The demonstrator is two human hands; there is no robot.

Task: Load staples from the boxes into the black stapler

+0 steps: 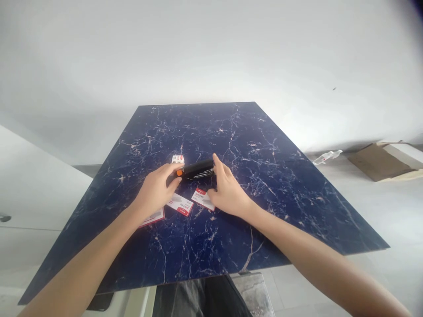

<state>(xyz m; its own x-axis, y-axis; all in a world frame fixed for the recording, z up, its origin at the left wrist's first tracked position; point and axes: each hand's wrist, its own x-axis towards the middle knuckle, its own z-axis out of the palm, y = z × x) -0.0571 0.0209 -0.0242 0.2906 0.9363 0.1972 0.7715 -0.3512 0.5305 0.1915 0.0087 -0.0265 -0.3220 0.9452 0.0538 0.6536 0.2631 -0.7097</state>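
Observation:
A black stapler (198,169) with an orange end lies on the dark blue marbled table (264,198). My left hand (157,189) grips its orange end with thumb and fingers. My right hand (226,191) wraps around its other end. Three small red-and-white staple boxes lie flat under and between my hands: one (180,204) in the middle, one (202,198) by my right hand, one (153,217) partly under my left wrist. A fourth small box (177,159) stands just beyond the stapler.
The table's far half is bare marble. On the floor to the right lie a small clear bottle (325,156) and a flattened cardboard box (385,160). A white wall rises behind. My dark-clothed lap (205,297) shows below the table's near edge.

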